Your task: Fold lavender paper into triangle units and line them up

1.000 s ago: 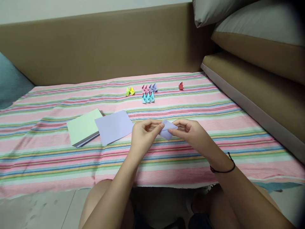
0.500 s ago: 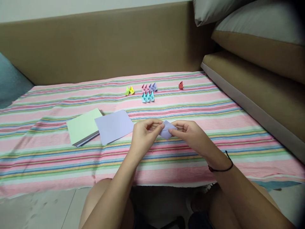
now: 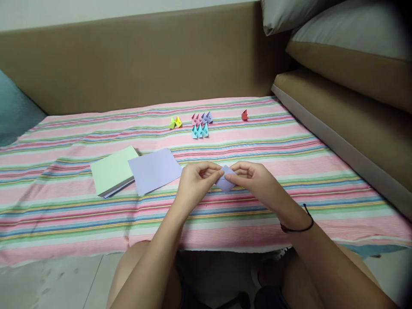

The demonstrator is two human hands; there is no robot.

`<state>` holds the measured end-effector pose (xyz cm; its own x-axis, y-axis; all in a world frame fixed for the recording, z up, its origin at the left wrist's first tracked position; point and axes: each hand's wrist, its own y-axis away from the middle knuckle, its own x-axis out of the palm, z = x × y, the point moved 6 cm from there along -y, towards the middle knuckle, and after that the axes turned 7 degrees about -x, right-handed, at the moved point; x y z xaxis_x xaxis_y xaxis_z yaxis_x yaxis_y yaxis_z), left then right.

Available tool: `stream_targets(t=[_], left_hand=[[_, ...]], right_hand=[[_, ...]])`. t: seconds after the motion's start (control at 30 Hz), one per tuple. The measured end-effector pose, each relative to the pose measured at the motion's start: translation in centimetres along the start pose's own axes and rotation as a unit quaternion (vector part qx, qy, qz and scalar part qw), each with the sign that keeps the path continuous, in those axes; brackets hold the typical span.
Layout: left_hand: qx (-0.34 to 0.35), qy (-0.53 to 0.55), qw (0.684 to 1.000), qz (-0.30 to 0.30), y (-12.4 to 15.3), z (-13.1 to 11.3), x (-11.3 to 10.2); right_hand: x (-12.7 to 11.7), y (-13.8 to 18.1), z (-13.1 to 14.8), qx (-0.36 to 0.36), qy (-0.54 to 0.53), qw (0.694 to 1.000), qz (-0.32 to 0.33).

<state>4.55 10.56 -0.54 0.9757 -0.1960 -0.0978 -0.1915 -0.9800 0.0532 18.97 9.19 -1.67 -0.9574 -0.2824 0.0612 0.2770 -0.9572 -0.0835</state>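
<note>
A small folded piece of purple paper (image 3: 225,184), diamond-shaped with a crease across it, is held above the striped cloth. My left hand (image 3: 198,178) pinches its left side between thumb and fingers. From the other side my right hand (image 3: 252,177) grips it, the thumb lying on the front face; the fingers behind the paper are partly hidden. To the left of my hands lies a flat sheet of purple paper (image 3: 155,171), its left corner close against a stack of pale green paper (image 3: 114,171).
Small folded paper figures stand farther back: yellow ones (image 3: 175,122), pink ones (image 3: 196,119), purple ones (image 3: 207,117), turquoise ones (image 3: 200,131) and a red one (image 3: 245,115). Large cushions (image 3: 341,98) are piled at the right. A backrest (image 3: 144,64) borders the striped cloth (image 3: 77,219).
Both thumbs have come closer together on the folded purple paper, my right thumb shifting left. The folded paper sits slightly lower. The other papers and figures stay in place.
</note>
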Motion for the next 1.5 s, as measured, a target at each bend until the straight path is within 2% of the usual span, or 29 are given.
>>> stream_targets(t=[0.17, 0.3, 0.47, 0.6, 0.8, 1.0, 1.13, 1.4, 1.5], left_hand=[[-0.005, -0.007, 1.000, 0.023, 0.2, -0.1, 0.8], [-0.005, -0.026, 1.000, 0.002, 0.3, -0.1, 1.1], [-0.056, 0.027, 0.998, -0.005, 0.1, 0.5, 0.9], [-0.091, 0.035, 0.995, 0.036, 0.1, 0.5, 0.4], [-0.090, 0.033, 0.987, 0.128, 0.5, -0.4, 0.2], [-0.055, 0.043, 0.996, 0.060, 0.0, -0.3, 0.0], [-0.015, -0.001, 1.000, 0.008, -0.1, -0.1, 0.2], [0.028, -0.188, 0.982, 0.011, 0.4, -0.9, 1.0], [0.029, -0.196, 0.980, 0.010, 0.5, -0.9, 0.7]], right_hand=[[-0.4, 0.1, -0.1, -0.009, 0.021, 0.999, -0.042], [-0.6, 0.2, 0.0, -0.013, 0.036, 0.998, -0.050], [-0.5, 0.1, -0.1, -0.025, 0.042, 0.998, -0.044], [-0.8, -0.1, 0.2, -0.034, 0.044, 0.998, -0.037], [-1.3, -0.1, 0.4, -0.009, 0.063, 0.998, -0.018], [-1.9, -0.2, 0.6, -0.063, 0.056, 0.994, -0.076], [-1.4, -0.2, 0.7, -0.069, 0.058, 0.994, -0.067], [-1.1, -0.1, 0.5, -0.056, 0.076, 0.994, -0.059], [-1.0, 0.0, 0.7, -0.057, 0.090, 0.993, -0.053]])
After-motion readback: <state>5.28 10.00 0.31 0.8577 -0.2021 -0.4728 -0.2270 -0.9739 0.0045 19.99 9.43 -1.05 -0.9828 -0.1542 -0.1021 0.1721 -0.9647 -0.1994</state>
